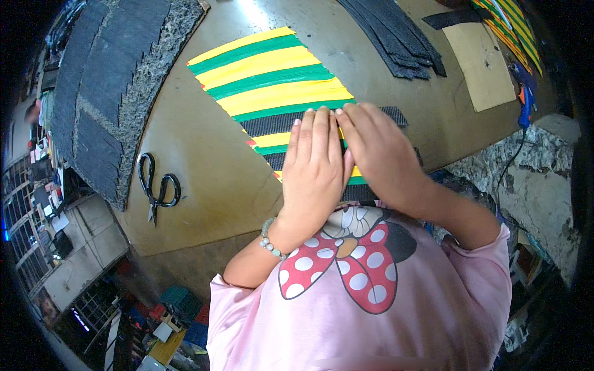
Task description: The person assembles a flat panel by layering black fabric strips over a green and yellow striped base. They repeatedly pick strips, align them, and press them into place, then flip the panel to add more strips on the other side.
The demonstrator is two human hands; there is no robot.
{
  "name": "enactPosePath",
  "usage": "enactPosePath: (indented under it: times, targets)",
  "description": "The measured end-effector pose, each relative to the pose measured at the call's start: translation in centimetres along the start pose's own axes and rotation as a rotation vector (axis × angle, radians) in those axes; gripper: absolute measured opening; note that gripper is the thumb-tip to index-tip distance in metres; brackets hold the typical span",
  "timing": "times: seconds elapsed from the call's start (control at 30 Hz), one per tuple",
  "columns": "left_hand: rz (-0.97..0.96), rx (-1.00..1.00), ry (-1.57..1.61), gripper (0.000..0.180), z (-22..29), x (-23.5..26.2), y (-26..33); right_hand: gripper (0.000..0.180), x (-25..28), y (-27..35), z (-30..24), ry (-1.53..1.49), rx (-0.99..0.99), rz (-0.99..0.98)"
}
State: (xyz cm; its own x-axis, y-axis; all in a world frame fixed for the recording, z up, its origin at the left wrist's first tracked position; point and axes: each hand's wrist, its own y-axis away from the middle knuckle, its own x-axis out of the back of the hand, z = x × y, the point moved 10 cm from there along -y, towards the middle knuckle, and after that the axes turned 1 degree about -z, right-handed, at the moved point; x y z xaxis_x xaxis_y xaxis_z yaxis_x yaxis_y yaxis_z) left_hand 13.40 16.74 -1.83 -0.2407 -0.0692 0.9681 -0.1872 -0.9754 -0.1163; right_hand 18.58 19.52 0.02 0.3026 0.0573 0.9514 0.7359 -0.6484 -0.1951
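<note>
A yellow and green striped sheet of fabric (266, 80) lies slanted on the table, with small red bits along its left edge. Black woven strips (266, 127) cross its nearer part, lying along the stripes; the topmost sticks out past the sheet at the right. My left hand (314, 161) lies flat on the near stripes, fingers stretched forward over a black strip. Beside it, my right hand (374, 139) presses down with fingers extended on the same strip. Both hands partly hide the strips and the sheet below them.
Black-handled scissors (158, 188) lie on the brown table (204, 185) at the left. A board with dark strips (114, 80) slants at far left. More black strips (396, 37), a cardboard piece (479, 68) and a blue glue gun (526, 102) with its cord lie at the right.
</note>
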Motion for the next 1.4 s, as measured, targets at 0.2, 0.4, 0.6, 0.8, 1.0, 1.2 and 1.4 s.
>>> enactPosePath:
  times: [0.2, 0.4, 0.6, 0.8, 1.0, 1.2, 1.4]
  targets:
    - [0.063, 0.111, 0.218, 0.036, -5.0, 2.6, 1.8, 0.048, -1.2, 1.7, -0.4, 0.093, 0.012, 0.005]
    - [0.156, 0.08, 0.081, 0.031, -7.7, 3.5, 3.7, 0.042, -2.3, -0.4, -2.7, 0.089, -0.101, -0.007]
    - [0.145, 0.062, 0.007, 0.032, -7.6, 3.2, 4.0, 0.03, -1.8, -2.2, -5.6, -0.167, 0.021, 0.202]
    - [0.19, 0.077, 0.042, 0.03, -8.1, 3.4, 4.0, 0.031, 0.9, 3.1, 2.9, -0.043, -0.246, 0.076]
    - [0.166, 0.051, 0.065, 0.029, -5.7, 3.8, 4.8, 0.022, 6.0, 0.4, 9.2, -0.33, -0.282, 0.245]
    - [0.236, 0.095, 0.235, 0.025, -4.9, 3.3, 6.0, 0.038, 3.6, -10.2, 21.4, 0.028, -0.272, 0.281]
    - [0.315, 0.17, 0.278, 0.022, -6.5, 3.6, 6.9, 0.041, -2.9, -12.7, 29.5, -0.224, -0.507, 0.155]
